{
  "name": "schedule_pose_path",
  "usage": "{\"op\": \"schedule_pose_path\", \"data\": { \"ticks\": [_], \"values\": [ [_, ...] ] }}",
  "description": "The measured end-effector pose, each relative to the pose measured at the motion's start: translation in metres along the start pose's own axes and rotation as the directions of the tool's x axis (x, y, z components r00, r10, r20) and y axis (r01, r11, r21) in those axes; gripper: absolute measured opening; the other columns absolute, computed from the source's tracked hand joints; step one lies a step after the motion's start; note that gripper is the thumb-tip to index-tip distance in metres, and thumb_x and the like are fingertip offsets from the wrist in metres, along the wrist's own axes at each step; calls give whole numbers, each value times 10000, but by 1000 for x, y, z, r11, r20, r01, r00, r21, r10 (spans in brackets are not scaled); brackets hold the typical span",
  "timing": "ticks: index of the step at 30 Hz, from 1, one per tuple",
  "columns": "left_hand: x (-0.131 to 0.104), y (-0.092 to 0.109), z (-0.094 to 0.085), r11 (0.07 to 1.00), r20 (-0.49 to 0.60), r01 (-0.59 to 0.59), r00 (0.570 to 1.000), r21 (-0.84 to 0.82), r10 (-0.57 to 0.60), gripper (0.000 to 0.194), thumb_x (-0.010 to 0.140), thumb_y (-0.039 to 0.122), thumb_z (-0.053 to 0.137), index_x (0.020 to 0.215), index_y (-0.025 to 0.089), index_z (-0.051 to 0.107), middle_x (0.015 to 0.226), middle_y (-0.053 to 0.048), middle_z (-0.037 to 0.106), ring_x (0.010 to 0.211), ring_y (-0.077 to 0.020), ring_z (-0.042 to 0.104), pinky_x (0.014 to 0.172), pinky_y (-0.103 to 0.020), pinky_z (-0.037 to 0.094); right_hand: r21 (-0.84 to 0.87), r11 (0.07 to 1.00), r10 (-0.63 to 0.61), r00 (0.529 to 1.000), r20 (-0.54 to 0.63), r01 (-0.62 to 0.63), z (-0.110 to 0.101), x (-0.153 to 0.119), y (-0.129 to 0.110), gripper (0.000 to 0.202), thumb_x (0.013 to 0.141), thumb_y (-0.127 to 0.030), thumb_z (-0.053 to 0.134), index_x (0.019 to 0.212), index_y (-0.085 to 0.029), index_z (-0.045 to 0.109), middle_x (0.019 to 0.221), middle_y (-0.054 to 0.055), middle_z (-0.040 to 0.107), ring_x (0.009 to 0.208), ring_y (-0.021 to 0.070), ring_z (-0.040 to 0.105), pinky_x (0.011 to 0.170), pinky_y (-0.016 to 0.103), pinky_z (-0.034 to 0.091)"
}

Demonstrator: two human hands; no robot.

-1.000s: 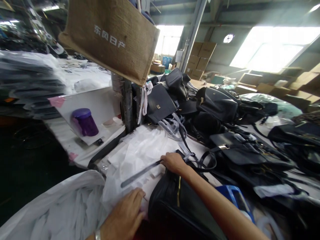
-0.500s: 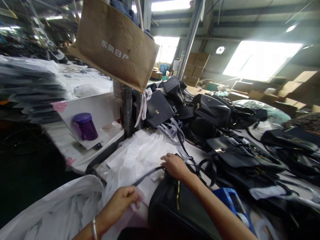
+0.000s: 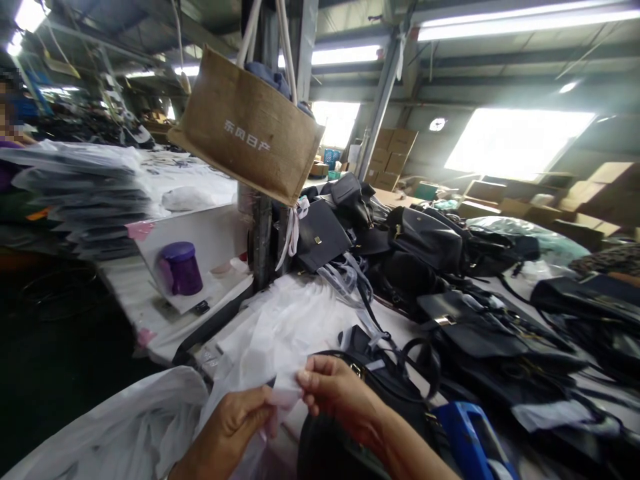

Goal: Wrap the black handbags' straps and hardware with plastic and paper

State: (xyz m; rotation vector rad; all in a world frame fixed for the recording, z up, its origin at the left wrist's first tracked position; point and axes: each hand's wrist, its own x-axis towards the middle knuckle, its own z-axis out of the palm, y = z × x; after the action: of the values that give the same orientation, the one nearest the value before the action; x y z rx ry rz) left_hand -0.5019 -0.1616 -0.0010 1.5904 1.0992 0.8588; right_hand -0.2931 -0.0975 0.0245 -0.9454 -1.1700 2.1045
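Above a black handbag in front of me, my two hands come close together. A small, thin white wrapping sheet spans the gap between them. My left hand is closed on its left end, thumb against the fingers. At the other end, my right hand pinches the sheet between thumb and fingertips. The bag's front is partly hidden by my right hand and forearm. White sheets lie in a loose pile just beyond my hands.
Black bags with straps are heaped across the table. A blue tape dispenser-like object sits at right. At left are a white sack and purple jar. A tan bag hangs overhead. A person is at far left.
My right hand has left the top of the bag and come down left to the white sheet beside my left hand. The raised strap is no longer visible between them. The view has tilted upward.
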Motion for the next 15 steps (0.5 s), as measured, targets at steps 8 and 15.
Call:
{"op": "schedule_pose_path", "data": {
  "ticks": [8, 15],
  "values": [
    [18, -10, 18, 816, 73, 168, 986, -553, -153, 433, 732, 494, 739, 1040, 199, 664, 938, -61, 719, 907, -243, 647, 880, -357, 483, -427, 881, -324, 917, -233, 203, 13, -14, 14, 236, 774, -350, 675, 702, -163, 549, 618, -31, 562, 562, 91, 487, 536, 200, 366],
    [44, -18, 41, 725, -12, 272, 933, -633, -361, 413, 594, 479, 848, 690, 164, 598, 597, 16, 620, 560, -132, 582, 553, -213, 450, -502, 847, -383, 854, -353, 173, 17, -24, 12, 177, 748, -267, 669, 695, -179, 525, 590, -57, 515, 554, 89, 459, 524, 194, 339]
  ]
}}
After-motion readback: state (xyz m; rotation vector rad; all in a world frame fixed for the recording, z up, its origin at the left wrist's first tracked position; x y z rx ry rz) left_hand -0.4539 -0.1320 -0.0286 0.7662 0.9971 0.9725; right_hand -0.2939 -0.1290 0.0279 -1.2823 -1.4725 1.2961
